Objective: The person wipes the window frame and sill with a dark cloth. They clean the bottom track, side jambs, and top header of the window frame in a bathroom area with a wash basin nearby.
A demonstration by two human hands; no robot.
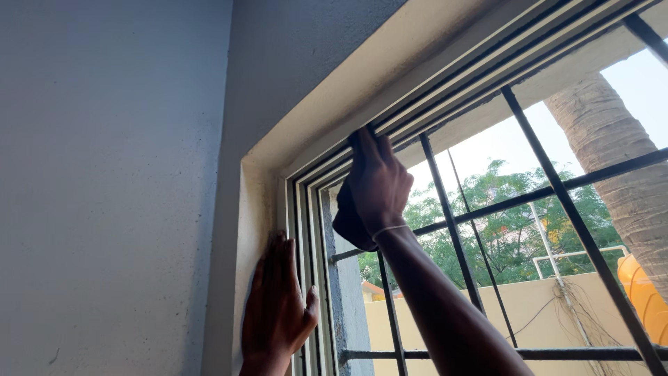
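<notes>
Cloth (346, 221), dark, is bunched in my right hand (378, 182), pressed up where the window frame (312, 209) turns its top-left corner. Right hand is clenched around it, fingertips on the top rail; most of the cloth hangs below and left of the palm. Top rail's long axis runs up and to the right from there, beside the grille bars (451, 223). Left hand (277, 306) is empty, fingers together and flat against the side of the opening, thumb on the frame's upright. It sits well below the cloth, so my right is the working hand. Palm trunk (619, 153) outside.
</notes>
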